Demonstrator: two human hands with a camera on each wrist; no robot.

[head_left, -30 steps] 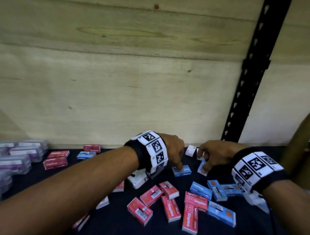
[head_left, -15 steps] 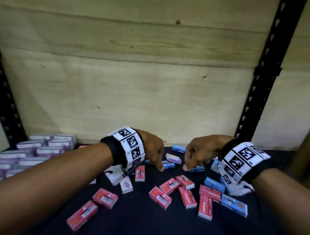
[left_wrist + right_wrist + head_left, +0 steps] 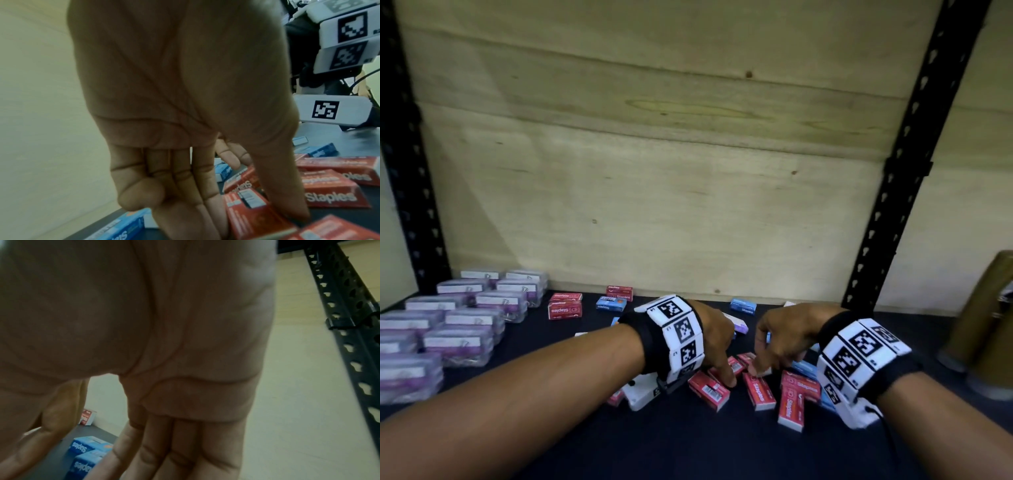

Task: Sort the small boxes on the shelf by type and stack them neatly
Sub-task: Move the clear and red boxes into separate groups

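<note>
Small red staples boxes [image 3: 758, 390] and blue ones [image 3: 611, 304] lie scattered on the dark shelf [image 3: 654, 445]. My left hand [image 3: 724, 371] reaches down into the red cluster. In the left wrist view its thumb [image 3: 287, 203] and fingers [image 3: 195, 211] pinch a red box [image 3: 252, 216] from both sides. My right hand [image 3: 756, 366] is just to the right, fingertips down on the end of another red box [image 3: 748, 359]. In the right wrist view its fingers [image 3: 164, 443] are straight and apart from the thumb, tips out of frame, with blue boxes [image 3: 88, 449] beyond.
Rows of clear purple-labelled boxes [image 3: 465, 329] fill the shelf's left side. Two red boxes [image 3: 565, 310] are stacked near the back. A plywood back wall [image 3: 654, 171] and black uprights [image 3: 900, 171] bound the shelf. Cardboard tubes [image 3: 983, 325] stand at the right.
Both hands have drawn back from the blue boxes farther in and come down on the red boxes nearer to me. The head view has shifted left, showing more purple boxes.
</note>
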